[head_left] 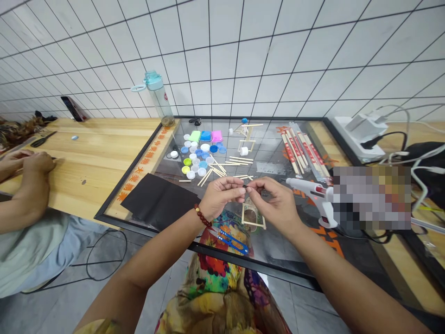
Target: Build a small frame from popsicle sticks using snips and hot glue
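My left hand (220, 195) and my right hand (274, 202) meet above the glass tabletop (271, 157), fingers pinched together on a small dark piece (245, 186) held between them. Just below my hands lies a small frame of wooden sticks (252, 217). Blue-handled snips (232, 240) rest near my left wrist, which wears a red bead bracelet. A white glue gun (314, 195) stands right of my right hand.
Plastic bottle caps (199, 160), loose wooden sticks (227, 164), coloured clay blocks (206, 136) and wrapped chopsticks (302, 150) lie farther back. A black sheet (158, 200) sits at the left. A water bottle (160, 98) stands by the wall. Another person's hands (29, 163) rest on the wooden bench at left.
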Motion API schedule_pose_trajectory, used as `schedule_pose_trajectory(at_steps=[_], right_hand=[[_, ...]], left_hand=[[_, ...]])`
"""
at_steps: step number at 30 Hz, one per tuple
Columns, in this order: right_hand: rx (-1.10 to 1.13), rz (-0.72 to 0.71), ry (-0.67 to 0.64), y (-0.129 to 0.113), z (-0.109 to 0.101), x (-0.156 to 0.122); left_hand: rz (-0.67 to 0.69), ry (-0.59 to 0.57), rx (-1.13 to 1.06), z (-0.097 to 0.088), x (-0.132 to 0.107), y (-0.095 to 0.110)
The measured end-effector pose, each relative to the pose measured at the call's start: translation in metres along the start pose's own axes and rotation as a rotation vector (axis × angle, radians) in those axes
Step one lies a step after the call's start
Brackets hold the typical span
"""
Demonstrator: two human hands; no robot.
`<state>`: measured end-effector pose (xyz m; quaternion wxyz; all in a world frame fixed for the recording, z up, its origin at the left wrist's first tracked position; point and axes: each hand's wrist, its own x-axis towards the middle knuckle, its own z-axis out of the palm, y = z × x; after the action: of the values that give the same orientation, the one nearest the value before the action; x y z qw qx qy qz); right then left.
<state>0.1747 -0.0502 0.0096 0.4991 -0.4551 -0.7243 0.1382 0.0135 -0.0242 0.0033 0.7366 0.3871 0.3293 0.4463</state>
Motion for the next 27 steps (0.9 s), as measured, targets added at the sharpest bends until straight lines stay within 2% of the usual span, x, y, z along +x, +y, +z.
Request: schedule_pose_trajectory(at_steps=[4, 9, 14, 20, 24, 27], right_hand=[[-0.136, -0.093, 0.078, 0.002, 0.0, -0.001], [-0.323, -0.316, 0.059, 0.008, 0.001, -0.003], [-0.439, -0.404, 0.018, 0.012, -0.001, -0.004], [-0.364, -0.385, -0.002, 0.01, -0.001, -0.005], [-0.237, -0.265, 0.053, 0.007, -0.001, -0.003], [-0.169, -0.181, 0.035, 0.006, 0.0, -0.001]], left_hand=[[-0.035, 0.02, 0.002, -0.001, 0.001, -0.002], [-0.047, 0.033, -0.02, 0.0, 0.001, -0.002], [-0.065, 0.047, -0.048, 0.002, 0.0, -0.001], [-0.115, 0.054, -0.11, 0.0, 0.001, 0.0], [-0.188, 0.017, -0.184, -0.004, 0.004, 0.002], [-0.226, -0.011, -0.187, -0.005, 0.004, 0.002]])
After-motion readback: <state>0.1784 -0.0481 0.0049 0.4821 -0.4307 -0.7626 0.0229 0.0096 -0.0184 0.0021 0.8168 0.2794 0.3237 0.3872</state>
